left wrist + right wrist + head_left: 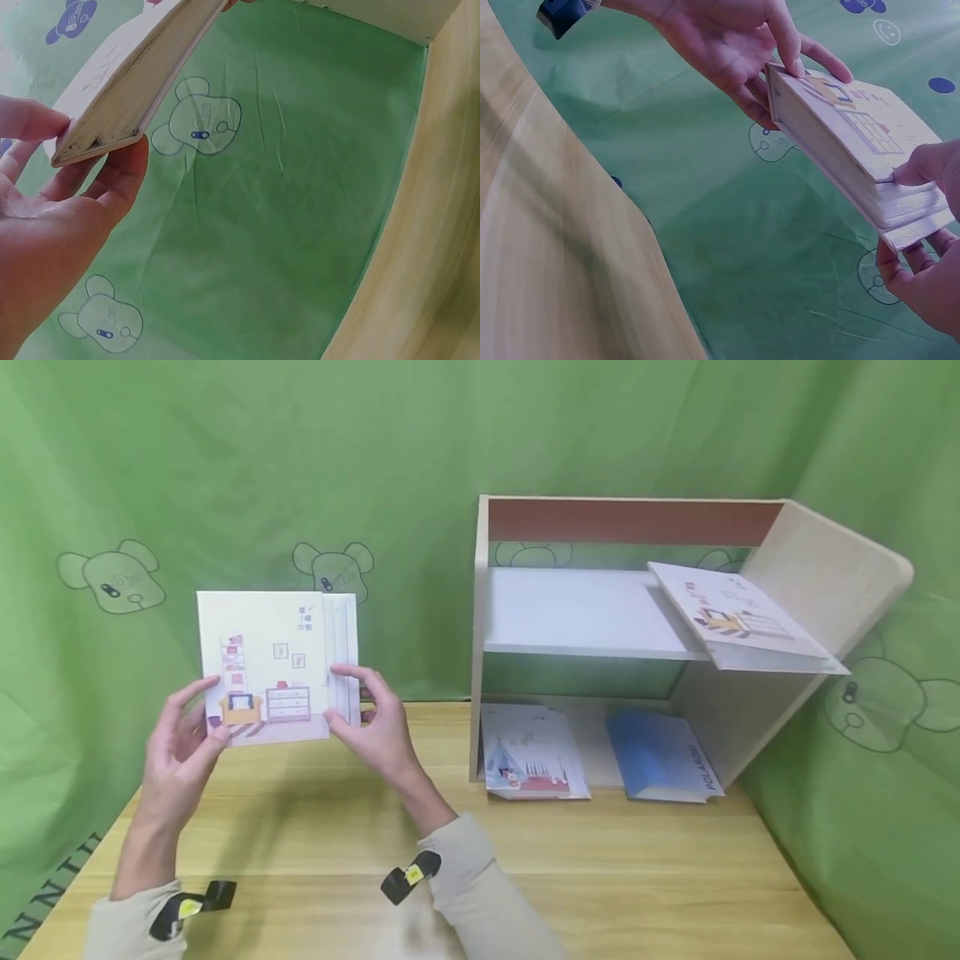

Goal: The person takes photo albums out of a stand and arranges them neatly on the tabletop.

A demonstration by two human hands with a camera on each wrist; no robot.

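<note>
A thick white photo album [277, 664] with a drawn room on its cover is held up above the left part of the table. My left hand [176, 756] grips its lower left edge, thumb on the front cover and fingers behind. At the right edge, my right hand [378, 718] pinches the album between thumb and fingers. A strip of layered pages shows past the cover's right side. In the right wrist view the album [855, 135] appears thick, with the left hand [720, 45] at its far end and the right hand [934, 277] at the near end.
A small wooden shelf [573, 610] stands at the right. A similar album [738, 614] lies tilted over its upper right, jutting out front. Below lie a white album [528, 752] and a blue one marked POLAROID [660, 756]. Green curtain [375, 460] hangs behind the wooden table [637, 877].
</note>
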